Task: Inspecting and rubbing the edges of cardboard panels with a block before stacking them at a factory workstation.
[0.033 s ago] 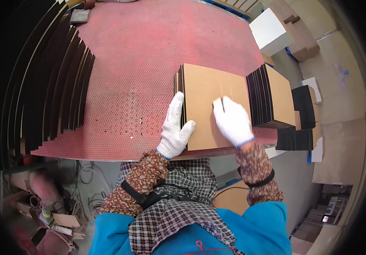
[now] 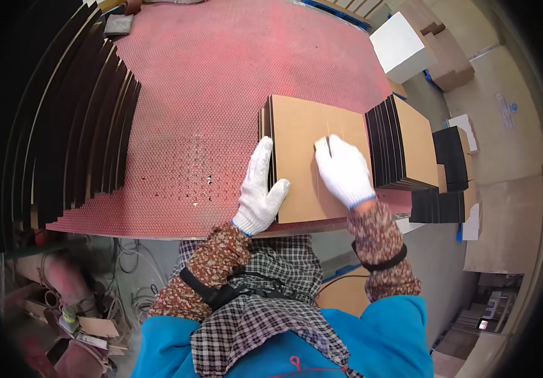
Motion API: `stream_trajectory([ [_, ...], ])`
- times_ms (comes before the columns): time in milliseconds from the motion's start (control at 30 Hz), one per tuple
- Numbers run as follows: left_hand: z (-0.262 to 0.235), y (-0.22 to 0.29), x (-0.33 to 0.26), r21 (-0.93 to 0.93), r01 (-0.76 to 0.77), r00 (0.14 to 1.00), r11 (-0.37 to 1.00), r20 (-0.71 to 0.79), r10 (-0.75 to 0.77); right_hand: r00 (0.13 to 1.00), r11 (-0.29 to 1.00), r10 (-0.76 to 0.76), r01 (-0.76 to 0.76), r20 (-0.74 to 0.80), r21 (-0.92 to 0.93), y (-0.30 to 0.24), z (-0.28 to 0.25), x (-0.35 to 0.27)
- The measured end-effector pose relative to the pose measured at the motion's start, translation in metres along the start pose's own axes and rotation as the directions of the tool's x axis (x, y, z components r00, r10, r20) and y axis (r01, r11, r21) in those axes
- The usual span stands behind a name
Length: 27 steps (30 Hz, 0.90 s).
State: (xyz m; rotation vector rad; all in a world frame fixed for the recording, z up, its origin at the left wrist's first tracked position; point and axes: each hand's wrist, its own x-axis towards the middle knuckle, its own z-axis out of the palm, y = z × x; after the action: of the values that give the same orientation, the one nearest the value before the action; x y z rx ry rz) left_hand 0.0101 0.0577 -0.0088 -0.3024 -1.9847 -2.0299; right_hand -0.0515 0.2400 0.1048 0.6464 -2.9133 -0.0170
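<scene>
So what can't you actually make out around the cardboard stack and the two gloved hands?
- Head view: how many sheets the brown cardboard stack holds; only its top sheet and left edge show.
- The thin dark thing at the right hand: too small to identify.
- Left hand: its glove hides the stack's edge beneath it.

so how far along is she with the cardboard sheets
Looks done: a fanned batch of brown sheets lies to the right, with more dark-edged sheets beyond it. In hand: the left hand squares the edge of the cardboard stack while the right hand presses its top. Left: a long row of dark sheets on the red table.
</scene>
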Motion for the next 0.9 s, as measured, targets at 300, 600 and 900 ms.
stream_trajectory([
  [300,0.0,0.002,0.0,-0.017,0.025,1.0,1.0,0.004,-0.025,0.996,0.999,-0.037,0.038,-0.081,0.011,0.036,0.039,0.06],
  [600,0.001,0.0,0.003,0.016,0.028,0.999,0.999,0.025,-0.028,0.976,0.978,-0.179,0.19,0.126,-0.082,-0.017,-0.034,-0.06],
  [900,-0.007,0.021,-0.001,0.068,0.145,0.989,0.987,0.014,-0.146,0.921,0.974,0.216,-0.225,-0.324,0.01,0.021,-0.024,-0.123],
])
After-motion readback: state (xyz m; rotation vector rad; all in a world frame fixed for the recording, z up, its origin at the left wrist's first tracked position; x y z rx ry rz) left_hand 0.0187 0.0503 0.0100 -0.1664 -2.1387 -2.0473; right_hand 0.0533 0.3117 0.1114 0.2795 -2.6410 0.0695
